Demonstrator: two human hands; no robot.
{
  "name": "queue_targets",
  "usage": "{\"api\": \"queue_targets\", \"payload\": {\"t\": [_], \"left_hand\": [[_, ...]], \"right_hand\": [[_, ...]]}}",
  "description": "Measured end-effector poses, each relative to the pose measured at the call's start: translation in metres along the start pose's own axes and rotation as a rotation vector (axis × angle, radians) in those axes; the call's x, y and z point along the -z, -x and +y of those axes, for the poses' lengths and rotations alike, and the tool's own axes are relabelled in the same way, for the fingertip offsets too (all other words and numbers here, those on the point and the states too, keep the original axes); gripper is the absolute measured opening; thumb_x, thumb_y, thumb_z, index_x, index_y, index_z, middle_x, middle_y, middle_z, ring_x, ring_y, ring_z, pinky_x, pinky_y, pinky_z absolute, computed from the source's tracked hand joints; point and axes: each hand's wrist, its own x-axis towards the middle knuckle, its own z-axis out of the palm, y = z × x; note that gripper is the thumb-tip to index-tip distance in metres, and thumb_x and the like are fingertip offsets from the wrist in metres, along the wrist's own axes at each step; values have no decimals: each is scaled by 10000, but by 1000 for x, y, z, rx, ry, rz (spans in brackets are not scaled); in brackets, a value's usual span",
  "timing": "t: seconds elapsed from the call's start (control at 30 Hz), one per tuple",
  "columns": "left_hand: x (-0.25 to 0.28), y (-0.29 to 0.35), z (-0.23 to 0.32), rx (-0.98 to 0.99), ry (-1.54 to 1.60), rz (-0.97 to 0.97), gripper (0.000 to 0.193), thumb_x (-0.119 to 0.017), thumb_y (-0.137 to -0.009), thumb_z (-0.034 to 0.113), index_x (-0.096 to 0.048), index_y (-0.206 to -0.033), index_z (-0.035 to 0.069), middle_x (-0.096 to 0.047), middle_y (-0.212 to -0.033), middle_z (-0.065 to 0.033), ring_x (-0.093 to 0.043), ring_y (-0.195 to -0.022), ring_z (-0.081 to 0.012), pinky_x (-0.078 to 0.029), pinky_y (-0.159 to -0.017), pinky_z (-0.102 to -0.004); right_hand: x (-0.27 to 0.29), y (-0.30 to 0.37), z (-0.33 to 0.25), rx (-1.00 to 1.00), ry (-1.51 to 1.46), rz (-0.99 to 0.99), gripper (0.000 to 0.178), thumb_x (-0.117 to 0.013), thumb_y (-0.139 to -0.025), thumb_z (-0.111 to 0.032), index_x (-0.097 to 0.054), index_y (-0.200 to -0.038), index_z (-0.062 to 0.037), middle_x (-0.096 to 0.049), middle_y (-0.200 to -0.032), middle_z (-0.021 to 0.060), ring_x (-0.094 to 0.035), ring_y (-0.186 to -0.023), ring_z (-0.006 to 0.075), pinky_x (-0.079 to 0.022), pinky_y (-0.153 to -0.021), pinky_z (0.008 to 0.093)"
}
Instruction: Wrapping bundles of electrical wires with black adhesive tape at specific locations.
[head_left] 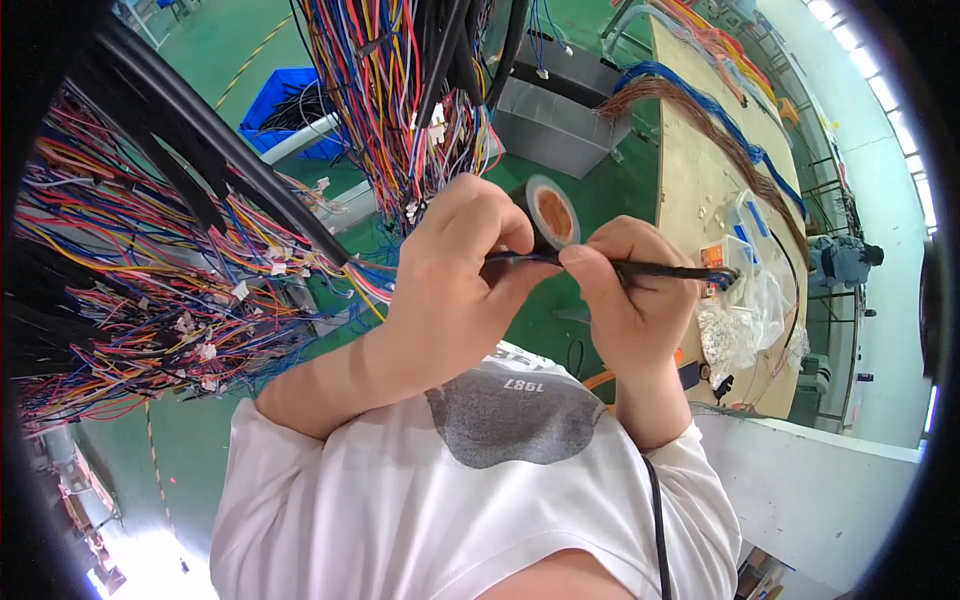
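Note:
In front of my chest, a thin wire bundle (708, 272) wrapped in black tape runs across both hands. Its blue and dark wire ends stick out past my right hand (640, 295). That hand pinches the wrapped stretch between thumb and fingers. My left hand (455, 260) is closed on the bundle's other side, with thumb and forefinger near each other around it. A roll of black tape (537, 203) with an orange-brown core stands against the bundle between the hands, beside my left fingers. Whether the left fingers also grip the roll, I cannot tell.
Thick masses of coloured wires (150, 290) hang at the left, more (370, 100) ahead. Behind them are a blue bin (255, 112) and a grey box (545, 125). On the right, a wooden table (690, 150) bears cable bundles (735, 130) and plastic bags (735, 335). A person (845, 262) is farther off.

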Motion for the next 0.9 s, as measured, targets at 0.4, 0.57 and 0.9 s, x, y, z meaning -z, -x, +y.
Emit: {"api": "queue_targets", "payload": {"t": [0.4, 0.57, 0.9], "left_hand": [[7, 0, -2, 669, 966, -243, 317, -623, -773, 104, -451, -1027, 25, -521, -776, -5, -457, -558, -75, -348, -483, -192], [9, -6, -7, 851, 1365, -233, 462, -647, -766, 206, -410, -1127, 44, -490, -820, 6, -449, -590, -77, -320, -496, -188], [8, 20, -16, 18, 708, -362, 466, -776, -615, 188, -477, -947, 57, -394, -769, 20, -382, -584, -61, -316, -490, -196]], "right_hand": [[-5, -2, 5, 23, -27, -33, 101, -657, -668, 7, -558, -687, 10, -520, -657, 84, -485, -564, 136, -361, -490, 224], [0, -2, 6, 75, -35, -37, 113, -656, -685, 2, -543, -678, 10, -523, -668, 73, -481, -558, 125, -360, -487, 220], [6, 8, -7, -165, -71, -36, 148, -600, -718, 28, -487, -626, 8, -475, -571, 29, -418, -483, 81, -302, -435, 207]]}}
